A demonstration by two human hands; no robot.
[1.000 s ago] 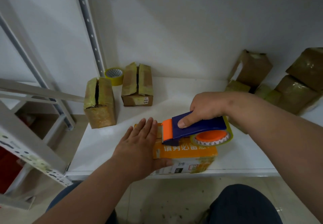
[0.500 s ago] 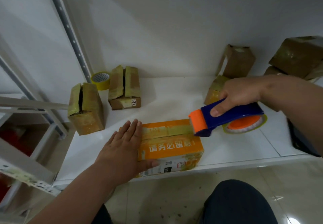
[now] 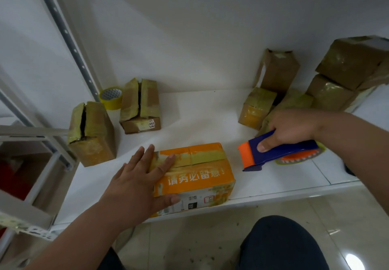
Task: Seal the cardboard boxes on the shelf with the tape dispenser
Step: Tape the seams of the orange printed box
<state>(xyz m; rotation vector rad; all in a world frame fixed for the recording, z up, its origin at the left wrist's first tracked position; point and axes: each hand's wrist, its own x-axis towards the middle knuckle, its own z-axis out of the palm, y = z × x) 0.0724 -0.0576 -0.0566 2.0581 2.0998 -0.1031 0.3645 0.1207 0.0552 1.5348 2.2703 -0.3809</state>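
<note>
The white shelf [image 3: 200,109] spans the middle of the frame, backed by a plain white wall. A perforated grey metal upright [image 3: 63,29] runs diagonally through the upper left, with further racking bars at the left edge. Glossy pale floor tiles [image 3: 189,244] fill the bottom of the frame, partly covered by a dark trouser knee [image 3: 280,246].

At centre, near the shelf's front edge, lies an orange cardboard box [image 3: 197,177] printed with white characters. A strip of yellowish tape [image 3: 189,157] runs along its top seam. The left hand [image 3: 136,183] lies flat on the box's left end, fingers straight across the top and thumb against the front face; this grip encloses nothing.

To the right of the box, apart from it, the right hand [image 3: 292,128] has its grip curled around the blue handle of the tape dispenser [image 3: 273,154], thumb pressed on the side. The dispenser's orange front end points toward the box, and its tape roll sits under the wrist.

In the left middle, two brown boxes [image 3: 92,135] [image 3: 140,105] stand with their top flaps parted, both bearing old tape. A yellow tape roll [image 3: 111,98] sits at the wall between them. In the upper right, several taped brown boxes [image 3: 336,80] are piled against the wall.
</note>
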